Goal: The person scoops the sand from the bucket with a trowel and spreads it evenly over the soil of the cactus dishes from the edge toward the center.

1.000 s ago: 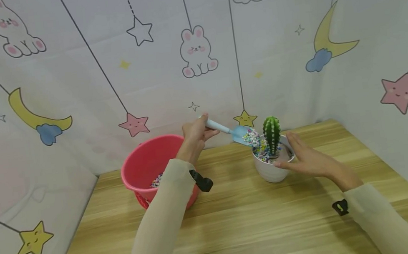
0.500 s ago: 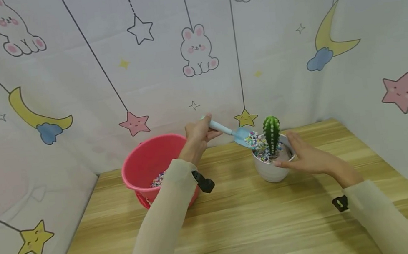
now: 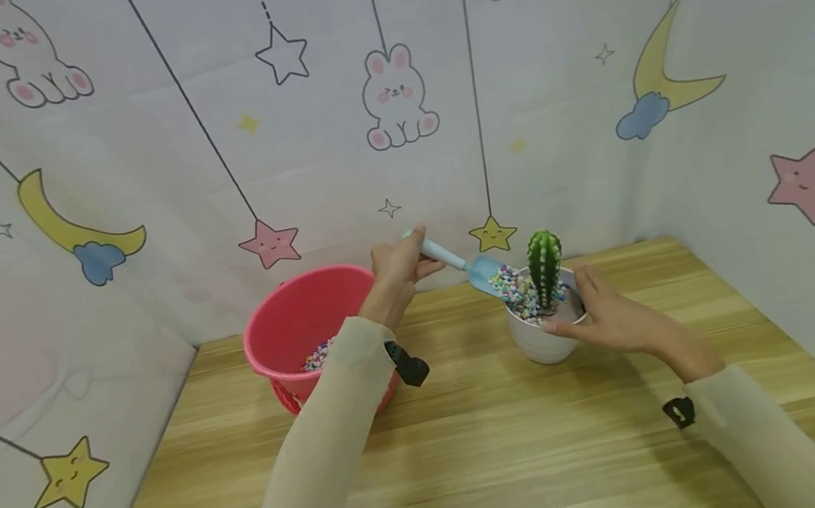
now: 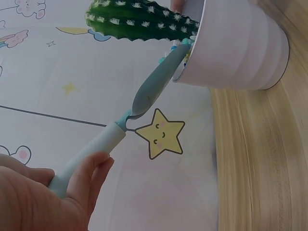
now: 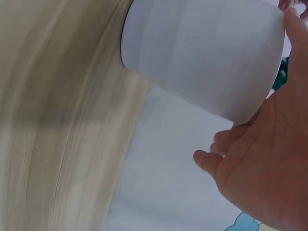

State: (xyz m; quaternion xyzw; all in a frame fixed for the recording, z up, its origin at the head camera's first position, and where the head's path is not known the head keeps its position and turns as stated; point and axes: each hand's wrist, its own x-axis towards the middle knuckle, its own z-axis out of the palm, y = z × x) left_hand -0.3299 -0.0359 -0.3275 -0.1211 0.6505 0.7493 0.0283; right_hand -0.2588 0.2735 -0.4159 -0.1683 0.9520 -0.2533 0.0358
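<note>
A: What is the left hand point(image 3: 395, 276) doing?

B: It is gripping the handle of a small light-blue shovel point(image 3: 445, 255), with the thumb and fingers closing around it. The shovel is slanting down toward the white pot point(image 3: 545, 346), and its tip is reaching the rim.

A: Is it touching the rim?

B: I can't tell; in the left wrist view the tip is overlapping the edge. Colourful beads point(image 3: 512, 284) are lying on the front of the blade and meeting the ones inside the pot.

A: And the right hand point(image 3: 622, 322)?

B: That one is resting against the opposite side of the pot. Its thumb and fingers are spreading wide along the rim, staying fairly straight rather than wrapping around it. I can't tell how firmly it is pressing.

A: Where is the cactus point(image 3: 545, 268)?

B: It is standing upright in the pot, with beads lying around its base. The pot itself is sitting on the wooden table point(image 3: 492, 462), near the back edge.

A: What is standing off to the left?

B: A red bucket point(image 3: 273, 336), well apart from the pot. More beads are lying inside, and the left sleeve point(image 3: 324, 448) is hiding part of it. Behind everything, a pale cloth point(image 3: 547, 87) is showing printed rabbits, stars and moons.
</note>
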